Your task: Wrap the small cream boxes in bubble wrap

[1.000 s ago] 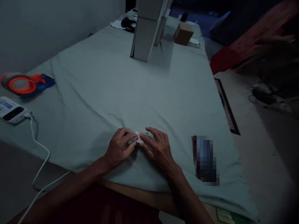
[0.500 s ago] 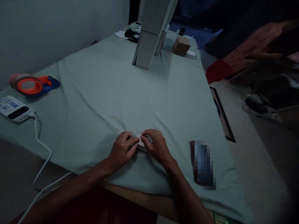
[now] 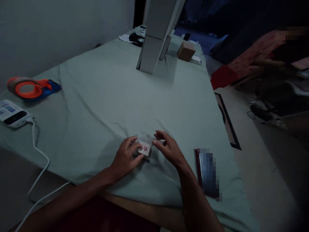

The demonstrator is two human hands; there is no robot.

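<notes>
A small pale box-like pack with a red mark on top [image 3: 145, 149] lies on the cloth near the front edge, seemingly inside a clear plastic wrapper. My left hand [image 3: 126, 151] grips its left side, thumb at the near edge and fingers over the top and far side. Just right of the pack, my right hand [image 3: 167, 146] is raised with fingers apart and nothing in it. A phone-like dark slab with a red edge [image 3: 205, 170], partly pixelated, rests to the right of my right forearm.
A green cloth [image 3: 108, 96] covers the table. An orange and blue tape dispenser [image 3: 29, 89] and a white device [image 3: 14, 112] with a white cable lie at left. A grey pillar [image 3: 152, 48] and a cardboard box [image 3: 186, 51] stand farther back. Another person sits at right.
My right hand has let go of the pack and moved slightly right, its fingers spreading. The red mark on top now shows. My left hand stays on the pack.
</notes>
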